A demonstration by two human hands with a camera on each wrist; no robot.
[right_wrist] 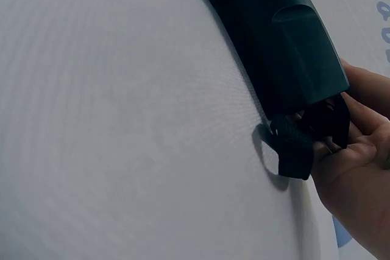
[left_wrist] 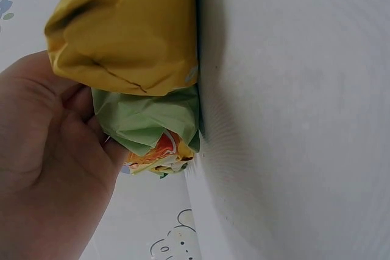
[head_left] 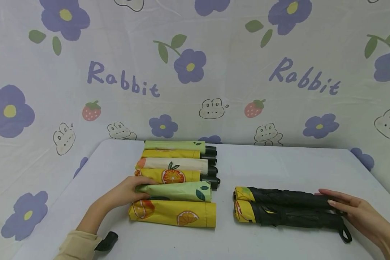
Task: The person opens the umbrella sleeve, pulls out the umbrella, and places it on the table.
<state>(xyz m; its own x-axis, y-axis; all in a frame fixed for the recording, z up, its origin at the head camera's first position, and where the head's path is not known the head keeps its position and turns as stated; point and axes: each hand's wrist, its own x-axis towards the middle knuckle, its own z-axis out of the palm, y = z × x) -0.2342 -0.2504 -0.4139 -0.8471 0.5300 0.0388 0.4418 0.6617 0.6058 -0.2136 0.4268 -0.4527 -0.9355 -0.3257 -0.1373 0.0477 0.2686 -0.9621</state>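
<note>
In the head view, several patterned umbrella sleeves lie in a row left of centre. My left hand (head_left: 130,191) grips the left end of a light green sleeve (head_left: 182,191), with the thumb on its near side. A yellow orange-print sleeve (head_left: 195,215) lies nearest; neither of these two shows a handle. On the right, two black folded umbrellas with yellow ends lie side by side. My right hand (head_left: 354,206) holds the handle end of the far folded umbrella (head_left: 289,198), its fingers along the far side. The near folded umbrella (head_left: 302,218) has a wrist loop (head_left: 345,234).
Behind the green sleeve lie several covered umbrellas, their black handles (head_left: 211,182) pointing right. A white table (head_left: 263,242) carries everything. A white cloth (head_left: 227,83) printed with flowers and rabbits hangs behind. A black object (head_left: 107,242) sits by the left cuff.
</note>
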